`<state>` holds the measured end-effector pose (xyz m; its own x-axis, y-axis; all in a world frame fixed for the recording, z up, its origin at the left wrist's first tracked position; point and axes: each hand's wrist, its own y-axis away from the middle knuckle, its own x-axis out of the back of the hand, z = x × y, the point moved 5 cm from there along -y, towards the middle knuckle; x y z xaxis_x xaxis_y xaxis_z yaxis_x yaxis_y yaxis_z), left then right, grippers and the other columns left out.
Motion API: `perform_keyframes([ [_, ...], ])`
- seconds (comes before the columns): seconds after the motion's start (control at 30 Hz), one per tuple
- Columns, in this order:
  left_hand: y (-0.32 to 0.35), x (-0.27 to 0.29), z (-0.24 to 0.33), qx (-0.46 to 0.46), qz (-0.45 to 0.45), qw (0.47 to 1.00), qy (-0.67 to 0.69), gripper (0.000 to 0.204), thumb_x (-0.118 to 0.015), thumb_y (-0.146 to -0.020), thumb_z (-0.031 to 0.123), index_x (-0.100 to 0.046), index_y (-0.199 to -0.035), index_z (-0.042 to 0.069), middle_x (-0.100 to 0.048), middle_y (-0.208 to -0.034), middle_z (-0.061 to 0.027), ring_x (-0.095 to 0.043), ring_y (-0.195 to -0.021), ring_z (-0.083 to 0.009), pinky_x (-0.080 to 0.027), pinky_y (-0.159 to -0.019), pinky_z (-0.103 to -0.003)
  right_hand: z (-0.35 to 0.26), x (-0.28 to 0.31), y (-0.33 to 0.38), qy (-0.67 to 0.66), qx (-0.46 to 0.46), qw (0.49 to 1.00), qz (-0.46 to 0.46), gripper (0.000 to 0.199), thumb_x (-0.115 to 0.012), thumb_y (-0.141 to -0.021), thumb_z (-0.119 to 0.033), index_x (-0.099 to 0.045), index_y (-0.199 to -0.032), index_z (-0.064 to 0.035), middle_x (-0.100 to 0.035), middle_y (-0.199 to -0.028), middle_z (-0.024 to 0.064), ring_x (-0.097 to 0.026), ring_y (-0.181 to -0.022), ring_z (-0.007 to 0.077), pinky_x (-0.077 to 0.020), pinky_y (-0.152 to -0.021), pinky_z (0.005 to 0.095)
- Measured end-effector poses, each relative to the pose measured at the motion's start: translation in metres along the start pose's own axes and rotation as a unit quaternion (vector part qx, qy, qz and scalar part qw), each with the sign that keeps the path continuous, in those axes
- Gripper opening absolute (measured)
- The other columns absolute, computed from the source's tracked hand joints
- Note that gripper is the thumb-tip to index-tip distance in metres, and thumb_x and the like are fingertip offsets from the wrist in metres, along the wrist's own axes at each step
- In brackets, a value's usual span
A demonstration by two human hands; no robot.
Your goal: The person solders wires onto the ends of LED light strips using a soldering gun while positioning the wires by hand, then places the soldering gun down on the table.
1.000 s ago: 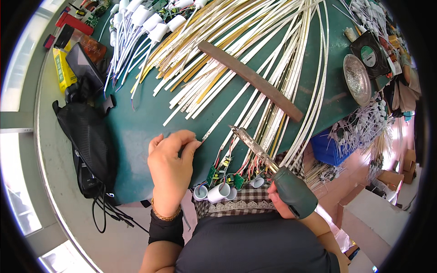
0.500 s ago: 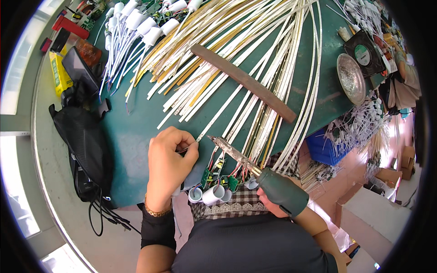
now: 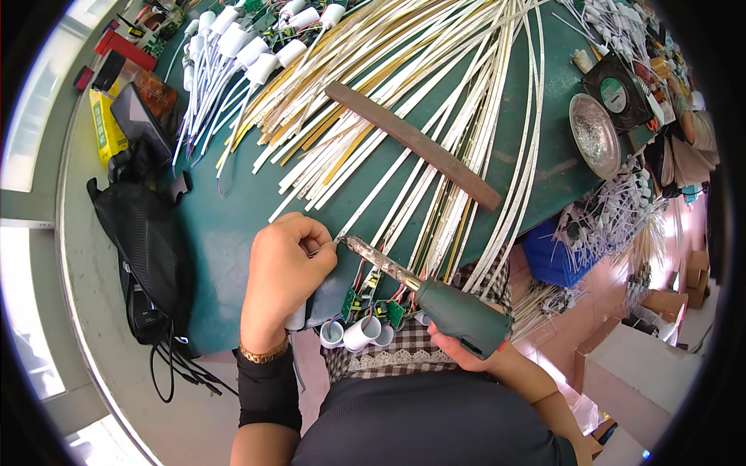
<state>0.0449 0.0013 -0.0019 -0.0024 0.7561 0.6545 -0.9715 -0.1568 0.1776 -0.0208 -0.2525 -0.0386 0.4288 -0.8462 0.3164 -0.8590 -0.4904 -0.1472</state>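
My left hand (image 3: 286,260) is closed in a pinch beside the end of a thin white strip (image 3: 364,213); a thin wire seems to lie between thumb and forefinger, mostly hidden by the fingers. My right hand (image 3: 465,357) grips a soldering iron (image 3: 465,317) by its dark green handle. The iron's worn metal tip (image 3: 347,241) meets the strip's end, right by my left fingertips. Just below, at the table's near edge, small green circuit boards (image 3: 395,314) with red wires sit by white cylindrical caps (image 3: 361,334). Several strips run away from there under a brown bar (image 3: 412,141).
A bundle of white caps with wires (image 3: 252,50) lies at the far left. Along the left edge are a black bag (image 3: 144,248) and a yellow box (image 3: 107,128). At the right are a metal dish (image 3: 595,136), a small fan (image 3: 616,95) and a blue bin (image 3: 548,255).
My right hand has brought the soldering iron left and slightly down, so its tip now reaches the strip's end. The left hand keeps its pinch, almost in place.
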Motion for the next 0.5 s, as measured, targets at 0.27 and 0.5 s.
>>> perform_keyframes([
  [0.27,-0.007,0.002,0.003,0.008,-0.033,0.999,-0.029,0.006,-0.066,-0.066,0.005,-0.065,-0.07,0.0,-0.057,-0.062,-0.0095,-0.056,-0.057,-0.0206,-0.045,-0.057,-0.033,-0.013,0.003,-0.009,0.087,0.082,0.993,0.01,0.02,-0.076,-0.075,-0.012,-0.067,-0.092,-0.0052,-0.061,-0.079,0.0068,-0.059,-0.061,0.0234,-0.0477,-0.052,0.0325],
  [0.5,-0.007,0.003,0.006,0.022,-0.041,0.998,-0.036,0.006,-0.065,-0.065,0.005,-0.064,-0.068,0.0,-0.056,-0.058,-0.0095,-0.055,-0.054,-0.0215,-0.045,-0.057,-0.033,-0.006,0.006,0.003,0.054,0.049,0.997,0.017,0.021,-0.074,-0.074,-0.009,-0.069,-0.093,-0.0046,-0.068,-0.087,0.0094,-0.066,-0.072,0.025,-0.0528,-0.06,0.0304],
])
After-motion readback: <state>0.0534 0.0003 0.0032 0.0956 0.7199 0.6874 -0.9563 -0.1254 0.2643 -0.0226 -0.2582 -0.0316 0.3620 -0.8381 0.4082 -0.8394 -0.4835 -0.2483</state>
